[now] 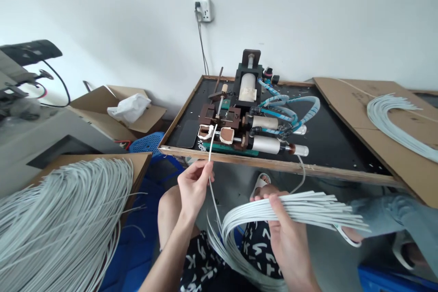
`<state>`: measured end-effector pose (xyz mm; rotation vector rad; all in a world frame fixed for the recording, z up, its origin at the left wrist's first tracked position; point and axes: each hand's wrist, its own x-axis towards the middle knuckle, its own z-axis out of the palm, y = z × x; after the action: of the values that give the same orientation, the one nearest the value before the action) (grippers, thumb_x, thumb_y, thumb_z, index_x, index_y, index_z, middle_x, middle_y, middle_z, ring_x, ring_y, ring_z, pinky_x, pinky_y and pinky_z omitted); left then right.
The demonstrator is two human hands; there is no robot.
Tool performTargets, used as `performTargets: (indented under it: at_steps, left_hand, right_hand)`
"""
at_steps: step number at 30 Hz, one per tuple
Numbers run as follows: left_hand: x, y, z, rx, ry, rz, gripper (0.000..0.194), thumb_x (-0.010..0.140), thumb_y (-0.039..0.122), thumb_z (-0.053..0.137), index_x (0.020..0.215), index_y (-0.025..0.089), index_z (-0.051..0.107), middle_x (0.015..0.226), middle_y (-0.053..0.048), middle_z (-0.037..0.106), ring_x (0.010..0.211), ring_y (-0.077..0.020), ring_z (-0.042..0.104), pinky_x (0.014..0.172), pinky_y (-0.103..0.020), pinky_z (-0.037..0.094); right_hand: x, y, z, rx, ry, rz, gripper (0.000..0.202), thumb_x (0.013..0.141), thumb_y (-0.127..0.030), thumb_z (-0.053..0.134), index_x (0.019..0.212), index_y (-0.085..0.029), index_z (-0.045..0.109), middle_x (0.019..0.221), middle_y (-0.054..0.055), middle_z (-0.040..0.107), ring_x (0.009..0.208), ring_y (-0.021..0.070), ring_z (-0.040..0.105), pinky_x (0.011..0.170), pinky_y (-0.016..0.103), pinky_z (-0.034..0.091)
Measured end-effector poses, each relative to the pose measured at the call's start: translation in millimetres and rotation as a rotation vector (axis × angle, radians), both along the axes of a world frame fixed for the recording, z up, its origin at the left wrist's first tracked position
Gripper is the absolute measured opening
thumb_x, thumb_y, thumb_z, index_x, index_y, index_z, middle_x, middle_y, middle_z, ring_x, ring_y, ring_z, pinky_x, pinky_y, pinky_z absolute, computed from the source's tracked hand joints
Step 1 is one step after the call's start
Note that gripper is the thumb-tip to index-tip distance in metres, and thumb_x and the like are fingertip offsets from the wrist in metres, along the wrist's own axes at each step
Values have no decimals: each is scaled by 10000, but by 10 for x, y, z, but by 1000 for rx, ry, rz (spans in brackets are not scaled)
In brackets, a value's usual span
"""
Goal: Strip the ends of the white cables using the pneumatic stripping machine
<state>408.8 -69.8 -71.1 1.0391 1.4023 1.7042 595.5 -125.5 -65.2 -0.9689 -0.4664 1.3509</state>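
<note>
Between thumb and fingers, my left hand (195, 185) pinches a single white cable (211, 146). The cable's upper end reaches the jaws of a pneumatic wire-stripping machine (224, 121) at the table's front edge; whether it lies inside them I cannot tell. My right hand (285, 232) is wrapped around a bundle of white cables (308, 207), with the thumb on top. The loose ends of this bundle point right, and its other part curves down over my lap. The pinched cable runs down towards the curved part of the bundle.
A large heap of white cables (68, 210) lies on cardboard at the left. Another bundle (386, 114) rests on a cardboard sheet (345, 100) on the black table (328, 146). An open box (92, 105) with a white bag stands behind a blue stool (147, 143). Another person's leg (386, 219) is at right.
</note>
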Motion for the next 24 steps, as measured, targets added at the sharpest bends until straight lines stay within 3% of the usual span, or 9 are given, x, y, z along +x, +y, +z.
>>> performTargets:
  at_steps: [4,9,13,24]
  left_hand:
    - [15,172,-23,18,-27,-9,260,802,395,784,736,154,711,513,28,586,470,-110,524,491,-223,433]
    - [-6,216,-67,-10,-1,-19,274,782,410,785,737,148,720,537,21,605,464,-114,546,484,-223,441]
    - [-26,257,-90,-6,16,-7,271,771,403,789,722,146,717,534,17,612,448,-112,547,449,-212,427]
    - [-29,350,-77,-9,-9,-6,268,773,393,777,708,146,696,459,33,562,382,-100,485,397,-210,392]
  right_hand:
    - [-63,-31,-11,-2,-42,15,278,745,-371,893,769,-208,670,797,-31,702,804,207,749,839,351,601]
    - [-109,-55,-60,-40,-33,30,314,731,-414,898,809,-211,672,803,-12,708,832,252,757,857,407,592]
    - [-110,-53,-21,-42,-49,9,344,690,-419,921,784,-211,663,791,-14,714,802,244,758,813,373,599]
    - [-111,-8,-31,-6,-45,5,284,747,-367,890,815,-208,665,790,-22,735,791,207,756,753,294,596]
